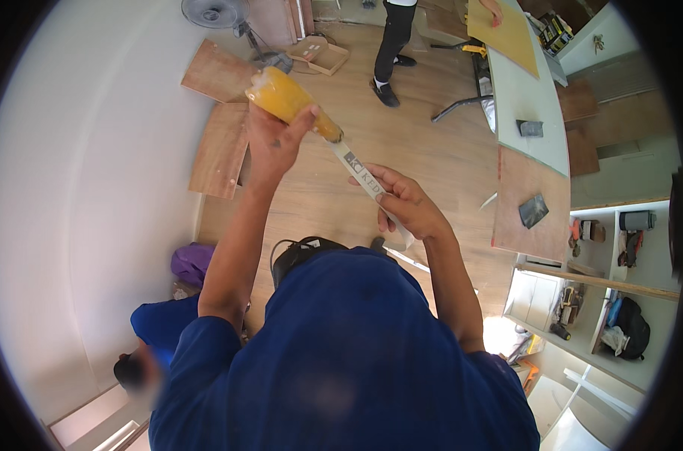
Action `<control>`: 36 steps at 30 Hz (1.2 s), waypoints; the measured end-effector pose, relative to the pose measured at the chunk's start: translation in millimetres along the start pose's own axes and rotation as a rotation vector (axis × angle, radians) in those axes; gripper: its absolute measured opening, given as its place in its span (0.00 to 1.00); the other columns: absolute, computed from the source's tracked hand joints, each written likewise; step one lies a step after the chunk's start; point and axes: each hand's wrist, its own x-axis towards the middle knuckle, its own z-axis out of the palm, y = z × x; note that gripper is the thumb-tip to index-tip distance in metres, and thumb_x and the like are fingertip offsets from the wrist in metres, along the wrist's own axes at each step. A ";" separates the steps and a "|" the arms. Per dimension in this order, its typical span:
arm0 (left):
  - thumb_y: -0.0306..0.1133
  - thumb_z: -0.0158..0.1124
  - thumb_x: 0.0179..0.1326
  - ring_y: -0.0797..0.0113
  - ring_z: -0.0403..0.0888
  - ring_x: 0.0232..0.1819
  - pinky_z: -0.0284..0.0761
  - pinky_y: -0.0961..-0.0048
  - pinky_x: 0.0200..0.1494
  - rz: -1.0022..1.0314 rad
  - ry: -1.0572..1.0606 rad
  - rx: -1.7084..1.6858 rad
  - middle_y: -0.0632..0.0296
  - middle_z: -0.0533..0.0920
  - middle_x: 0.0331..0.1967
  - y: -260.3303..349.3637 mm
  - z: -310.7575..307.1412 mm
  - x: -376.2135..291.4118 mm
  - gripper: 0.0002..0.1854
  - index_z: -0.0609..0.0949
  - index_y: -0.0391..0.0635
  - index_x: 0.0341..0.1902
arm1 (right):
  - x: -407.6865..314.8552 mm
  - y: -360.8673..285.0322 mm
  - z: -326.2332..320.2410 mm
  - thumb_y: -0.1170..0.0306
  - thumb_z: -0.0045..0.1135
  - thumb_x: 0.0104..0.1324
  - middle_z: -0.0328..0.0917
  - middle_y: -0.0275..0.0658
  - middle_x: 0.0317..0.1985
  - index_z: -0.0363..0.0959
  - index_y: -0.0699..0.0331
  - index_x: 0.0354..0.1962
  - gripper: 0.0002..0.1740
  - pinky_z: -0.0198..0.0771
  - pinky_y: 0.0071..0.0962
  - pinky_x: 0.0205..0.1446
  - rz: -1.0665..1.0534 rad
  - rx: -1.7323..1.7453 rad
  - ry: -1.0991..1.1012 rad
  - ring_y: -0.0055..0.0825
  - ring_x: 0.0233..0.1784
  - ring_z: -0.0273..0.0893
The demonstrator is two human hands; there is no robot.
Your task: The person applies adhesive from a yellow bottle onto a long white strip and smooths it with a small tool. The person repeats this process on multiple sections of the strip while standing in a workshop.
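Observation:
My left hand (276, 138) grips a clear plastic bottle of yellow glue (285, 98), tilted with its narrow nozzle end pointing down and to the right. That tip meets or hovers just over the upper end of a pale, thin edge-banding strip (368, 179); which of the two I cannot tell. Between the thumb and fingers of my right hand (406, 203) the strip is pinched, and its lower end curls below the palm. Dark printed writing runs along its face, partly covered by my thumb. Both hands are held out in front of my body, above the wooden floor.
Plywood panels (220, 149) lean by the left wall near a pedestal fan (214, 12) and an open cardboard box (329, 59). A co-worker (395, 51) stands at the worktable (522, 104), which bears dark abrasive sheets (533, 211). Another person (163, 324) is low at left. White shelving (595, 287) stands right.

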 end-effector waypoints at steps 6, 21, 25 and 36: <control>0.21 0.74 0.62 0.70 0.84 0.46 0.82 0.71 0.49 0.117 0.019 -0.091 0.57 0.84 0.44 4.4 17.5 -6.7 0.23 0.73 0.35 0.57 | -9.1 10.2 -20.3 0.79 0.46 0.64 0.78 0.44 0.64 0.59 0.68 0.74 0.38 0.76 0.21 0.30 -0.016 0.022 -0.026 0.19 0.25 0.79; 0.24 0.74 0.62 0.72 0.84 0.39 0.81 0.73 0.44 0.083 0.077 0.052 0.58 0.85 0.38 14.1 13.0 -0.5 0.18 0.76 0.36 0.51 | -0.4 24.2 -42.5 0.76 0.57 0.67 0.83 0.38 0.45 0.71 0.63 0.65 0.28 0.74 0.25 0.46 -0.051 -0.027 0.008 0.21 0.36 0.74; 0.22 0.73 0.61 0.73 0.84 0.42 0.81 0.73 0.46 0.116 0.181 -0.198 0.57 0.85 0.41 14.6 33.1 -15.0 0.18 0.76 0.36 0.52 | 5.3 22.7 -21.7 0.68 0.67 0.67 0.84 0.38 0.44 0.76 0.62 0.63 0.27 0.75 0.27 0.47 -0.116 -0.309 0.159 0.25 0.40 0.77; 0.51 0.69 0.67 0.65 0.68 0.69 0.60 0.52 0.66 -0.220 0.666 -0.746 0.63 0.78 0.59 -34.3 -100.2 25.7 0.27 0.75 0.50 0.61 | -4.2 37.5 -41.3 0.69 0.69 0.66 0.85 0.39 0.49 0.77 0.65 0.63 0.28 0.74 0.24 0.53 -0.103 -0.535 0.275 0.22 0.48 0.79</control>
